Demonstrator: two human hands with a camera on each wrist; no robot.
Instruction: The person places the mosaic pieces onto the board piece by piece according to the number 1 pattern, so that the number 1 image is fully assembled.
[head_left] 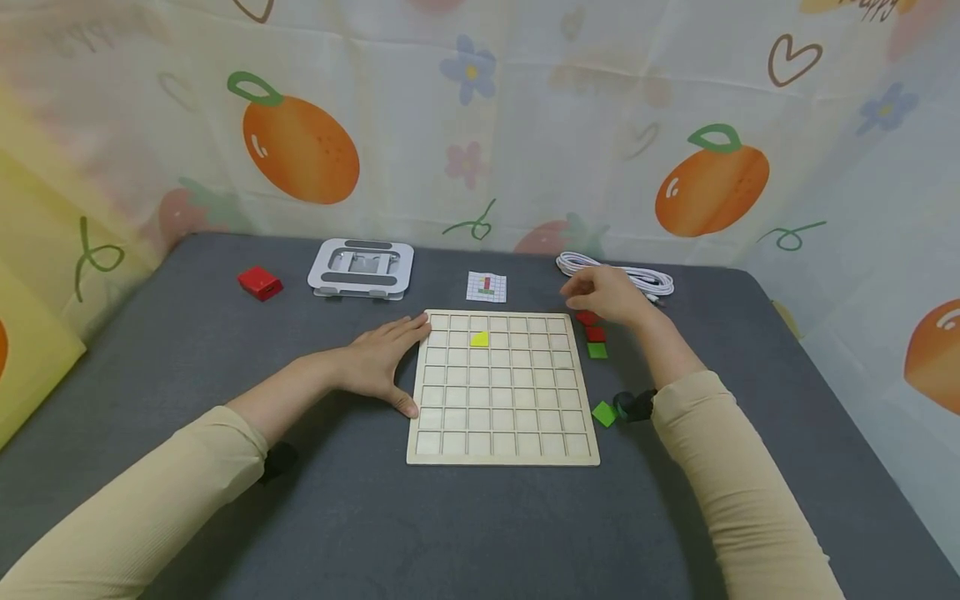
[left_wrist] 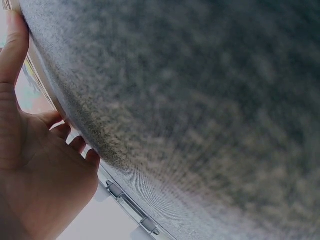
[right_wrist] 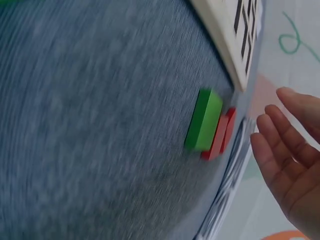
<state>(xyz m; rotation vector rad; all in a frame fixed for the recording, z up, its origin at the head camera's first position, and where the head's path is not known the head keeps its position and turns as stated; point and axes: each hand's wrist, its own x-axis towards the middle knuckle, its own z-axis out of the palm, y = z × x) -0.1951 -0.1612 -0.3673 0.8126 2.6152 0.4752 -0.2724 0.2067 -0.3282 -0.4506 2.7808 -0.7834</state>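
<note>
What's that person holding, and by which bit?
Nothing is gripped. The left hand just touches the board along its left edge, and the right hand is empty.

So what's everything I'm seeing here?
Gridded board: 1, pale wood, centre
Placed tile: 1, yellow, on board
Loose tiles: 4 visible, two red, two green, right of board
Card: 1, mostly white, behind board
Stand: 1, white-grey, back left
Block: 1, red, far left
Cable: 1, white, back right
Table: 1, grey, underneath
Backdrop: count unclear, mostly white, behind table
Wrist cameras: 2, black, at wrists
Sleeves: 2, beige, on arms
Left grip: 1, bare hand, touching board
Right grip: 1, bare hand, near loose tiles
</note>
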